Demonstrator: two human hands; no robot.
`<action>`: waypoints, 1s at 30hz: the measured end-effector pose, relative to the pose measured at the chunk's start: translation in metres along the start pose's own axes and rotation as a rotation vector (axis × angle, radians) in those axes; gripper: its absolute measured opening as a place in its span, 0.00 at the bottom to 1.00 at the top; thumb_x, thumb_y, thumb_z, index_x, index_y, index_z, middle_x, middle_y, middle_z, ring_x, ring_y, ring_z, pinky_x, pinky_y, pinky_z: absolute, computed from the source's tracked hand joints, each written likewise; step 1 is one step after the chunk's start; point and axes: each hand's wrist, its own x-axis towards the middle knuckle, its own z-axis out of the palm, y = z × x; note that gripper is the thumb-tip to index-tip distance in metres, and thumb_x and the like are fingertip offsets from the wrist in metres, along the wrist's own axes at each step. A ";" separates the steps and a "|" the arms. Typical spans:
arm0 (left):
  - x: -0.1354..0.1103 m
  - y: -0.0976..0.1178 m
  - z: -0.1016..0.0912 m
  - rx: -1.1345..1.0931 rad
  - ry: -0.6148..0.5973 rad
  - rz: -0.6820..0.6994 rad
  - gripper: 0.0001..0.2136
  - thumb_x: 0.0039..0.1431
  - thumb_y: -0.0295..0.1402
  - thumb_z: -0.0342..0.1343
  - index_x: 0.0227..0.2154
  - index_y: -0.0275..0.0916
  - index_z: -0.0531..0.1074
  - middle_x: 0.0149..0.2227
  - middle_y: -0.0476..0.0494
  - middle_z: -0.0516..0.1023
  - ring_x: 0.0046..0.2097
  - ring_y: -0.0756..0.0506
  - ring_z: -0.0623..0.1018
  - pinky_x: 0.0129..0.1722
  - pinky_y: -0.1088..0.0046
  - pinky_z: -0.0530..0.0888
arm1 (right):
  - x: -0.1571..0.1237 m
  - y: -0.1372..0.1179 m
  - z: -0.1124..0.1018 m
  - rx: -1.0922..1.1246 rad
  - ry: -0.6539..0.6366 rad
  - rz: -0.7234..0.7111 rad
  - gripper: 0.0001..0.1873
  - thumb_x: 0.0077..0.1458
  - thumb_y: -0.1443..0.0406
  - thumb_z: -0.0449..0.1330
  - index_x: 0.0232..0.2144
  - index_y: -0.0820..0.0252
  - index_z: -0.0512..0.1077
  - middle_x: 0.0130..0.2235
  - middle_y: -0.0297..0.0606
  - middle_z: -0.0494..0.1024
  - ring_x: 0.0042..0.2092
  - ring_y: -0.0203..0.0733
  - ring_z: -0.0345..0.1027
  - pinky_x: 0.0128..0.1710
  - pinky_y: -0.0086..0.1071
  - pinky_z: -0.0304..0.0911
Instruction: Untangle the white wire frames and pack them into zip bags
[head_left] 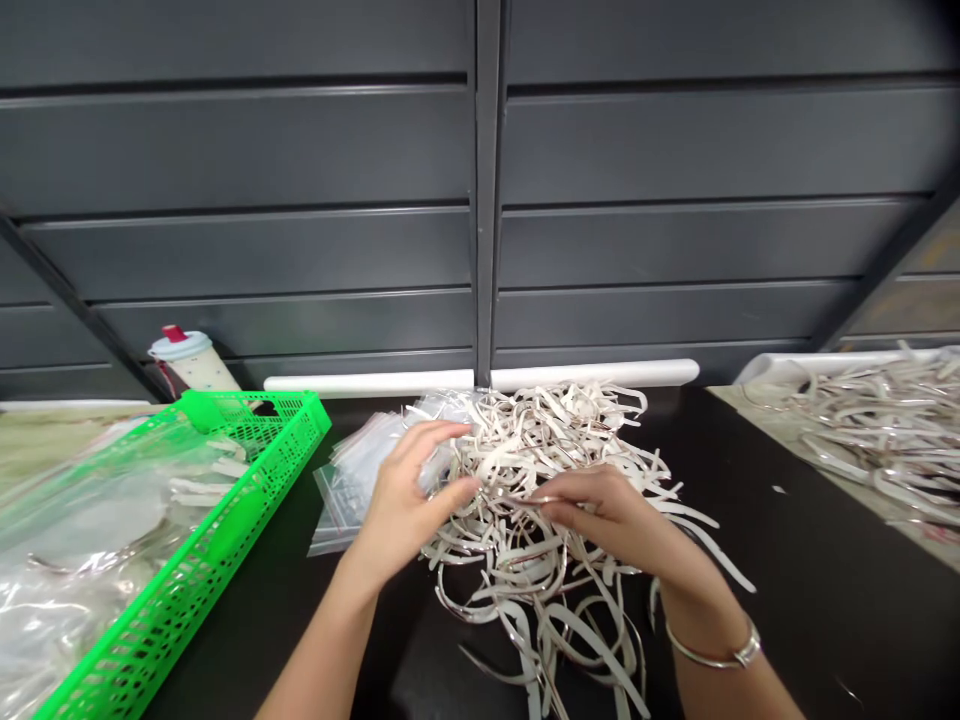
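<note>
A tangled heap of thin white curved strips lies on the dark table in front of me. My left hand rests at the heap's left edge, thumb and fingers closed round a strip and the edge of a clear bag. My right hand sits on top of the heap, fingers pinched on one white strip. A silver bracelet circles my right wrist. A stack of small clear plastic bags lies just left of the heap, partly under my left hand.
A green plastic basket at the left holds filled clear bags. A white lidded cup with a red cap stands behind it. A second heap of white strips lies at the right. Grey slatted panels close off the back.
</note>
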 end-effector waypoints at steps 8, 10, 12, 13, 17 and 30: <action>-0.003 0.004 0.006 0.174 -0.684 0.075 0.10 0.62 0.32 0.49 0.32 0.41 0.76 0.29 0.49 0.79 0.32 0.49 0.75 0.34 0.74 0.66 | 0.009 0.015 0.010 0.110 0.058 0.066 0.10 0.58 0.62 0.57 0.29 0.57 0.76 0.25 0.33 0.76 0.27 0.35 0.69 0.28 0.29 0.64; -0.004 0.001 0.008 0.207 -0.699 0.078 0.06 0.59 0.32 0.53 0.32 0.41 0.75 0.30 0.50 0.78 0.33 0.48 0.75 0.34 0.74 0.66 | 0.011 0.024 0.010 0.135 0.054 0.083 0.11 0.58 0.61 0.57 0.27 0.58 0.75 0.23 0.32 0.74 0.26 0.35 0.67 0.27 0.28 0.63; -0.005 0.000 0.011 0.289 -0.691 0.106 0.06 0.59 0.32 0.53 0.31 0.40 0.75 0.29 0.50 0.77 0.33 0.48 0.74 0.34 0.73 0.65 | 0.012 0.033 0.008 0.121 0.010 0.069 0.11 0.58 0.60 0.57 0.28 0.58 0.75 0.26 0.33 0.75 0.28 0.36 0.68 0.29 0.29 0.64; -0.005 0.001 0.012 0.343 -0.676 0.132 0.08 0.61 0.31 0.51 0.29 0.40 0.74 0.28 0.49 0.76 0.33 0.47 0.73 0.34 0.72 0.65 | 0.013 0.038 0.006 0.090 0.011 0.064 0.11 0.58 0.61 0.56 0.29 0.58 0.76 0.28 0.35 0.77 0.31 0.38 0.70 0.32 0.31 0.65; -0.010 0.012 0.010 0.555 -0.610 0.241 0.11 0.63 0.30 0.47 0.27 0.39 0.71 0.27 0.48 0.73 0.32 0.47 0.71 0.36 0.68 0.65 | 0.013 0.058 -0.002 -0.173 0.202 0.180 0.10 0.58 0.65 0.54 0.33 0.59 0.76 0.36 0.40 0.78 0.39 0.44 0.70 0.40 0.38 0.64; -0.040 -0.003 0.072 0.838 -0.795 0.362 0.13 0.53 0.17 0.50 0.19 0.35 0.73 0.22 0.41 0.76 0.27 0.43 0.75 0.33 0.66 0.68 | 0.023 0.077 0.029 0.003 0.216 0.226 0.04 0.45 0.69 0.65 0.22 0.58 0.75 0.29 0.36 0.68 0.35 0.43 0.61 0.38 0.37 0.57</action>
